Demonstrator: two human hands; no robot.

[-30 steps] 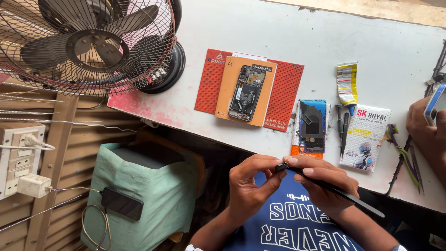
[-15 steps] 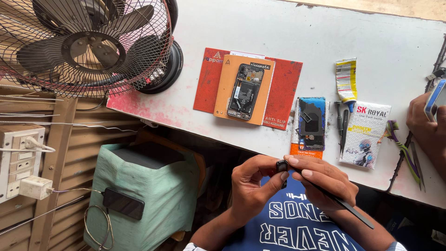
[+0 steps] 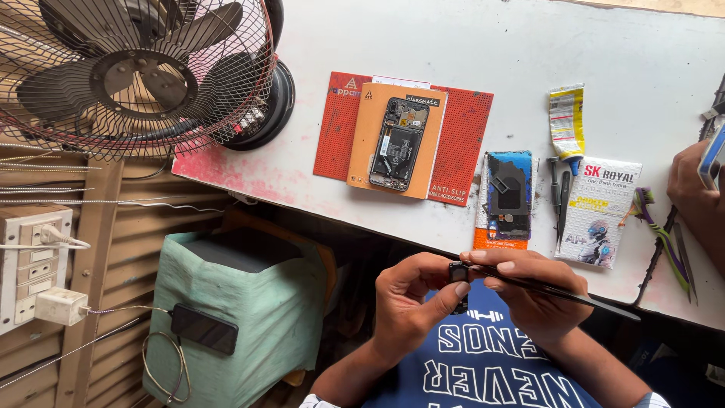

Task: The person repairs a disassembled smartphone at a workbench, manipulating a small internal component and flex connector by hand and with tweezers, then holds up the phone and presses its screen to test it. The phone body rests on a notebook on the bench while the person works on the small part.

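Observation:
My left hand [image 3: 408, 302] pinches a small black square part [image 3: 458, 272] between thumb and forefinger, in front of my blue shirt. My right hand [image 3: 532, 291] holds black tweezers [image 3: 566, 291] whose tip touches that part; their handle points down to the right. Above my hands, on the white table [image 3: 468, 60], an opened phone [image 3: 399, 143] with its insides showing lies on an orange card over a red mat [image 3: 461, 143]. A phone back cover [image 3: 507, 189] rests to its right.
A wire-caged fan [image 3: 128, 75] stands at the table's left end. A yellow sachet [image 3: 566, 121], a white packet [image 3: 600, 211], screwdrivers and green tweezers [image 3: 664, 242] lie at right. Another person's hand [image 3: 695, 189] holds a phone at the right edge. Below left: a wall socket [image 3: 30, 264] and a phone on a green-covered box [image 3: 242, 317].
My hands have stayed together at the small part, with the tweezers shifting slightly. The view has drifted a little; nothing on the table moved.

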